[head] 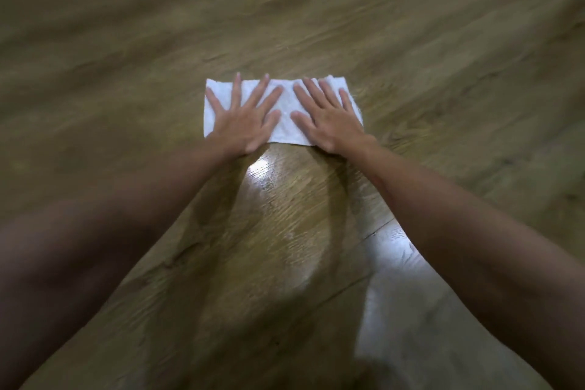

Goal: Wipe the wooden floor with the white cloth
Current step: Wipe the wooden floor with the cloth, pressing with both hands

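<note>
A white rectangular cloth [286, 111] lies flat on the wooden floor [285, 25] in the middle of the view. My left hand [245, 119] presses on the cloth's left half with its fingers straight and spread. On the right half my right hand [329, 119] presses the same way, palm down, fingers straight. Both arms reach forward from the bottom corners of the frame. The floor around is motion-blurred.
Brown wood-grain planks fill the whole view. A glossy, light-reflecting patch of floor [272, 177] lies just behind the cloth, between my arms, and another bright reflection [395, 263] shows lower right. My arms cast shadows on the planks.
</note>
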